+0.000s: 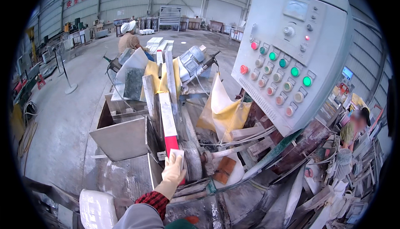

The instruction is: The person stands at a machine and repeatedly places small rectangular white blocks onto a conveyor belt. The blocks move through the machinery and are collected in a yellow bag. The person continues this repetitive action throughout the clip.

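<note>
Reaching up from the lower edge, only 1 gloved hand [173,171] shows; which hand it is stays unclear, its fingers folded around the near end of a long white stone strip with a red end [168,122]. That strip lies along the machine bed [125,175], beside a grey grinding wheel [192,160]; an open grey metal box [121,135] beside it looks empty.

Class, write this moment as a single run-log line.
left hand: gloved, pressing a small pale slab against the red-and-white rail | right hand: not in view | control panel: at right, untouched
</note>
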A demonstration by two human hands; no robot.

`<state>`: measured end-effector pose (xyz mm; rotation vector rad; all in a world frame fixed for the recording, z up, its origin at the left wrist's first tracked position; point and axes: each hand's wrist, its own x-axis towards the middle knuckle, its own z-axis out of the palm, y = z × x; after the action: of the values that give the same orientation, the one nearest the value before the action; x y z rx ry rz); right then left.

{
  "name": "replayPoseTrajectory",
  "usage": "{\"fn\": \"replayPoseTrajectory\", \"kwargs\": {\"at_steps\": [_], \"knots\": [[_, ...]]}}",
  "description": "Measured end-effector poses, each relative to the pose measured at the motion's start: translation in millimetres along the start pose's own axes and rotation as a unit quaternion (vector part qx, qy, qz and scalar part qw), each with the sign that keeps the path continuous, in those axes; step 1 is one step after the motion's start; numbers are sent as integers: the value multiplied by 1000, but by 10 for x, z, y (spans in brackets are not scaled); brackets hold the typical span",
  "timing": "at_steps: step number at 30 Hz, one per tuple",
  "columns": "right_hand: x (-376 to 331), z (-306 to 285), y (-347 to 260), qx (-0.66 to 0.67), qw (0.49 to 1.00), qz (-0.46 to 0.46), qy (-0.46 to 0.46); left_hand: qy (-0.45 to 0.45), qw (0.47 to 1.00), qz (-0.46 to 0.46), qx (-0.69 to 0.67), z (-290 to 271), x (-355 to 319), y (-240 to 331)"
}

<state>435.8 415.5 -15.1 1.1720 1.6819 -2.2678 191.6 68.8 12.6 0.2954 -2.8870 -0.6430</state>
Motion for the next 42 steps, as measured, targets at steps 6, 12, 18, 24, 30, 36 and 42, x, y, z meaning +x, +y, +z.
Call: {"fn": "replayPoseTrajectory", "kwargs": {"at_steps": [6, 12, 18, 24, 30, 36, 42], "knots": [[-58, 12, 142, 32, 997, -8, -70, -117, 951, 134, -254, 283, -487, 303], [494, 315, 299, 86, 981, -156, -80, -281, 797, 452, -287, 430, -1278, 1596], [25, -19, -182, 181, 946, -259, 71, -367, 678, 596, -226, 333, -1313, 1890], [-206, -1705, 930, 171, 808, -442, 350, -154, 863, 481, -32, 364, 76, 1285], [-865, -2068, 662, 192, 747, -87, 631, -103, 947, 199, 233, 108, 695, -473], [-578, -2704, 1291, 350, 654, -272, 613, -79, 936, 211, 269, 445, 525, -221], [-552, -2655, 898, 480, 620, -261, 564, -109, 933, 199, 280, 505, 651, -298]]}}
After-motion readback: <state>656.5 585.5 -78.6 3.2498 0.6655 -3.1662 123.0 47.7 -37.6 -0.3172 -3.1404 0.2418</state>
